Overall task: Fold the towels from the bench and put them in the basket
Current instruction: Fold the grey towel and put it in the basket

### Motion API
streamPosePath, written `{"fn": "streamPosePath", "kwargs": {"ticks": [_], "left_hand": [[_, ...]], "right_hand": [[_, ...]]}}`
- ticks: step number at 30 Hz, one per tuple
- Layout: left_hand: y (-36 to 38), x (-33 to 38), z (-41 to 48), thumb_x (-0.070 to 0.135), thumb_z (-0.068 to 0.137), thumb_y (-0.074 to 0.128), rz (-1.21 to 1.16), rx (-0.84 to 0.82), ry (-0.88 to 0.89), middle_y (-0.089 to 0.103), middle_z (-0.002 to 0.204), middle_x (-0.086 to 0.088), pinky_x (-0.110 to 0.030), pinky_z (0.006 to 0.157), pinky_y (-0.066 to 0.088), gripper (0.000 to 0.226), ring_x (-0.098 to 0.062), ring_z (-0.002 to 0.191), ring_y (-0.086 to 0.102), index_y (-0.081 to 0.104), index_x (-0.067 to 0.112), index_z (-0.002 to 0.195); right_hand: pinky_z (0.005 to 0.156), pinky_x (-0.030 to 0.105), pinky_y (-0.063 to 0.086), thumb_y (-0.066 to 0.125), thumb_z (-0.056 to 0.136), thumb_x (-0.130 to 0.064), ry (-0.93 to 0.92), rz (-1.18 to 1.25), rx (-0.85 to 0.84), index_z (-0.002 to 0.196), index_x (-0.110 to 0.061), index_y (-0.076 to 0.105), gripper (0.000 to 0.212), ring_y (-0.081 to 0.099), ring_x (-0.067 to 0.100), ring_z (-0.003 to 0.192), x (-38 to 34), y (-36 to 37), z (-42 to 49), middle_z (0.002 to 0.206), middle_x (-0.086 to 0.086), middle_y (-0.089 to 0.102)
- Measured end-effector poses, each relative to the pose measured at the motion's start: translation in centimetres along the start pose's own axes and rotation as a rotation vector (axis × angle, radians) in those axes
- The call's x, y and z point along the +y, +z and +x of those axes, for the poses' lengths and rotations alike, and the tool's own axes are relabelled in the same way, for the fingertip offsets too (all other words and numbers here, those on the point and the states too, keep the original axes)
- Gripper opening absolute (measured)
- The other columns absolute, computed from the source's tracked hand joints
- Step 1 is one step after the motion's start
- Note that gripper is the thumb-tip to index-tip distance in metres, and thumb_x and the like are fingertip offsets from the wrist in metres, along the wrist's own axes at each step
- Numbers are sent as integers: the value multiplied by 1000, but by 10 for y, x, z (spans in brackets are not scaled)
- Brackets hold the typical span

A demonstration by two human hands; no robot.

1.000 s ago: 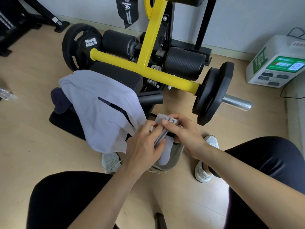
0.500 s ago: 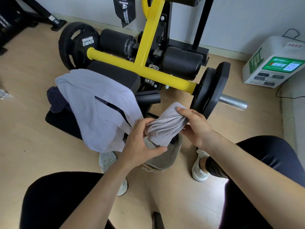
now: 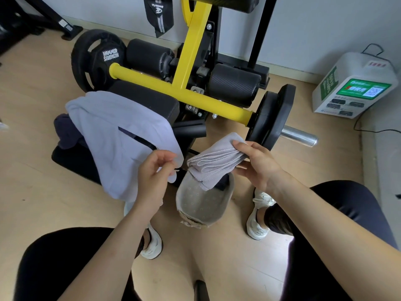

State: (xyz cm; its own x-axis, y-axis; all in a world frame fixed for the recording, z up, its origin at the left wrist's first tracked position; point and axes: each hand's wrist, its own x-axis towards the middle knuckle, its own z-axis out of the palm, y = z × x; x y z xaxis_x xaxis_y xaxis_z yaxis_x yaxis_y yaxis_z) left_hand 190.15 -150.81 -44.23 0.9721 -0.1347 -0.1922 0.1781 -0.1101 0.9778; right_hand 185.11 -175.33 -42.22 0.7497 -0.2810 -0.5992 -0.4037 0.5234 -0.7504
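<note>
From my head view, my right hand (image 3: 258, 164) grips a folded grey towel (image 3: 213, 162) at one end, thumb on top and fingers curled underneath. The towel is bunched into several layers. Its free end droops down into the mouth of the basket (image 3: 195, 206), a soft grey one with small holes in its wall. The basket lies tipped on the wooden floor (image 3: 32, 192) between my two white shoes (image 3: 258, 220).

My left hand (image 3: 156, 172) hangs just beside the folded towel without touching it. Its fingers are loosely curled and I see nothing held between them. It sits in front of the lower edge of a large pale lilac towel (image 3: 117, 135), and I cannot tell whether my fingertips brush that edge.

The lilac towel is draped over the near corner of the black padded surface (image 3: 147, 96) and hangs down its side. A dark navy cloth (image 3: 65, 131) is bunched beneath it at the left.

Behind the surface runs a yellow bar (image 3: 195, 98) with a black weight plate (image 3: 271, 118) at its right end and another at its left. A white box with a green screen (image 3: 355, 85) stands by the wall at far right.
</note>
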Motion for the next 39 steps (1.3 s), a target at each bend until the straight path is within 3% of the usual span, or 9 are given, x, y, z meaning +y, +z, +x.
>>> {"fn": "streamPosePath", "kwargs": {"ticks": [3, 8, 12, 20, 27, 31, 35, 39], "left_hand": [[0, 5, -1, 27, 88, 68, -26, -69, -72, 73, 99, 6, -35, 92, 53, 16, -13, 95, 67, 73, 22, 102], [4, 14, -8, 56, 88, 68, 79, -398, -143, 68, 129, 12, -30, 101, 52, 51, -7, 121, 64, 62, 33, 133], [8, 17, -14, 45, 92, 67, 69, -602, -184, 70, 125, 10, -32, 94, 58, 44, -11, 116, 68, 55, 40, 133], [9, 11, -14, 43, 84, 73, 118, -669, -243, 70, 128, 7, -35, 100, 55, 58, -11, 118, 67, 52, 32, 137], [8, 13, -15, 35, 92, 73, 125, -590, -177, 70, 120, 9, -30, 88, 58, 47, -8, 109, 69, 54, 29, 135], [5, 13, -15, 39, 90, 72, 99, -642, -159, 62, 131, 13, -27, 93, 57, 66, -5, 118, 64, 41, 40, 147], [5, 15, -17, 23, 96, 66, 95, -716, -113, 48, 144, 17, -24, 95, 54, 76, 0, 123, 57, 24, 50, 154], [10, 7, -21, 18, 101, 62, 198, -796, -91, 45, 148, 9, -28, 100, 53, 58, -6, 128, 52, 42, 48, 147]], "right_hand": [[72, 36, 58, 79, 83, -24, -40, -52, -80, 103, -16, 60, 28, 69, 21, 85, 3, 2, -2, 97, 7, 66], [70, 31, 58, 76, 85, -12, -64, -114, -251, 117, -8, 60, 37, 70, 15, 82, 10, 14, -12, 98, 6, 67], [68, 28, 57, 74, 84, -6, -98, -126, -339, 122, 2, 55, 44, 69, 17, 84, 14, 18, -15, 103, 9, 64], [66, 27, 55, 77, 78, -10, -150, -148, -333, 119, -4, 60, 45, 67, 15, 84, 19, 17, -13, 101, 7, 62], [76, 35, 56, 75, 83, -9, -254, -218, -322, 117, -6, 62, 37, 66, 20, 92, 23, 15, -7, 102, 7, 64], [75, 36, 56, 75, 84, -13, -258, -216, -279, 115, -7, 63, 34, 66, 19, 90, 22, 12, -3, 102, 9, 65], [75, 40, 56, 73, 87, -14, -216, -197, -213, 112, -10, 63, 27, 65, 22, 88, 25, 7, 4, 101, 9, 67], [69, 33, 56, 72, 89, -11, -174, -252, -189, 108, -11, 64, 21, 63, 18, 82, 34, 3, 10, 94, 7, 66]]}}
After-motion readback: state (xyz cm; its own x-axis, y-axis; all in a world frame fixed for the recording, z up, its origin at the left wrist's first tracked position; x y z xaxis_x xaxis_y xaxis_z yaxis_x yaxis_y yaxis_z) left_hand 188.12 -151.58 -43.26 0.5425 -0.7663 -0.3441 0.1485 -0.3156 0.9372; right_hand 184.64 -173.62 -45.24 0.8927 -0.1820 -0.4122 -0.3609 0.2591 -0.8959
